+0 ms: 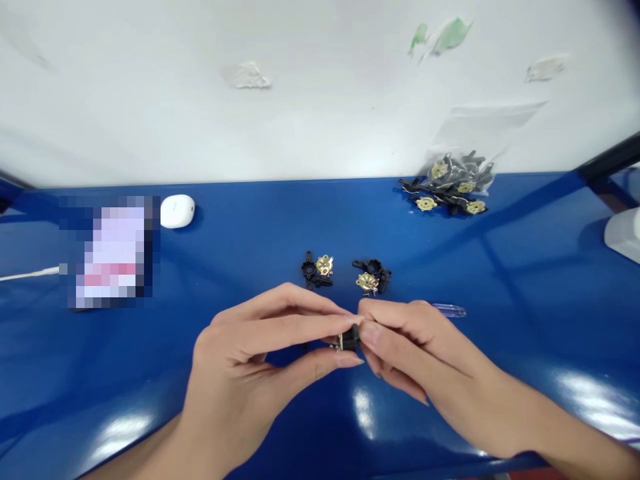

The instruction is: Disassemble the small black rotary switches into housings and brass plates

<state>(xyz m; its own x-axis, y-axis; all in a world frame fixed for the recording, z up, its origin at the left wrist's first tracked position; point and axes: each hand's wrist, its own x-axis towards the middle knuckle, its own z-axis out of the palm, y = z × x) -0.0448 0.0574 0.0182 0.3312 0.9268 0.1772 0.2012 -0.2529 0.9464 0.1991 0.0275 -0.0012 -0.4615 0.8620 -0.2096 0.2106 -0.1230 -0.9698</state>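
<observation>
A small black plastic part with a gold-coloured metal plate (pixel 349 339) is held up over the blue table, between my two hands. My left hand (pixel 260 360) grips it with the thumb below and the fingers above. At its right end, my right hand (pixel 420 347) pinches with thumb and forefinger, covering that side of it. Just beyond my fingers lie two small groups of loose pieces. The left group has a black plastic housing (pixel 309 269) and a gold metal disc (pixel 325 265); the right one has a black housing (pixel 373 267), a gold disc (pixel 367 282) and tiny screws.
A clear plastic bag (pixel 465 175) at the back right has more black and gold parts in and before it. A clear bluish handle (pixel 450 310) lies beside my right hand. At left are a pixelated phone-like object (pixel 113 253) and a white case (pixel 177 211).
</observation>
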